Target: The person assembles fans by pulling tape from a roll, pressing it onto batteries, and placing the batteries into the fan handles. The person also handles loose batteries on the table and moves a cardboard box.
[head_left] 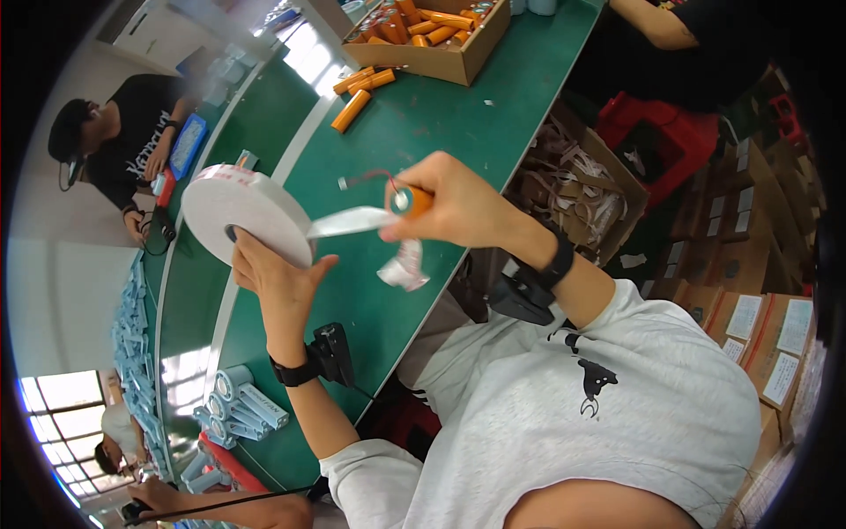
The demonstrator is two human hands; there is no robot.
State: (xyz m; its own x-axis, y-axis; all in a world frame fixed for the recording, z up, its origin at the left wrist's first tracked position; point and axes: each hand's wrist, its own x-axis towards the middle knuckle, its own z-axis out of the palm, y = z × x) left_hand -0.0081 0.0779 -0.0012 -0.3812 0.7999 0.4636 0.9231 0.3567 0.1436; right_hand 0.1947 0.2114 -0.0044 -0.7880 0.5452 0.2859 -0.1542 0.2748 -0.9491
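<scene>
My left hand (284, 280) holds up a large roll of white tape (256, 207), with fingers in its core and the thumb sticking out below the rim. From the roll a strip of white tape (348, 222) runs across to my right hand (467, 203). That hand is closed round an orange cylindrical battery (412, 203), its pale end facing the roll. A thin red wire lead (374, 175) with a small white connector sticks out from the battery. Below the right fingers hangs a crumpled piece of tape (405, 269), blurred. Both hands are above the green table (458, 123).
An open cardboard box (471, 63) of orange batteries stands at the far side, with loose orange batteries (351, 112) beside it. Light-blue cylinders (233, 406) lie at lower left. Right of the table are a carton of scrap strips (586, 176) and a red stool (656, 145). Co-workers sit around.
</scene>
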